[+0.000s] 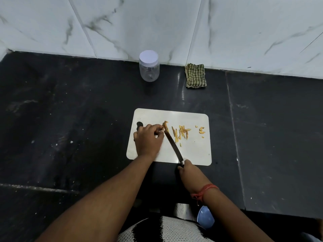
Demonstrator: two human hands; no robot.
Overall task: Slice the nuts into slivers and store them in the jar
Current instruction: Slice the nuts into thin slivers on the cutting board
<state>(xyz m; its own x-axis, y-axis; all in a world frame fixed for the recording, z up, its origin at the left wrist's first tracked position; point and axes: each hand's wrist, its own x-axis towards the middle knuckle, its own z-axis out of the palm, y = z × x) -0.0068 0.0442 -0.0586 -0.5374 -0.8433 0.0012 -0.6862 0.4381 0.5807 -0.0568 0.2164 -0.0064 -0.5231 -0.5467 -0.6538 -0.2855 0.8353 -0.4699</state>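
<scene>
A white cutting board (192, 151) lies on the black counter. My left hand (148, 140) pinches a nut (165, 126) on the board with its fingertips. My right hand (189, 172) grips the handle of a knife (173, 145) whose blade runs up to the nut beside my left fingers. Several pale nut slivers (181, 133) lie to the right of the blade, and a few larger nut pieces (201, 131) sit further right. A clear plastic jar (149, 67) with a white lid on stands at the back by the wall.
A folded green checked cloth (195, 75) lies by the marble wall, right of the jar. The black counter (78, 119) spreads to both sides of the board. A blue bowl (205, 217) shows below the counter's front edge near my body.
</scene>
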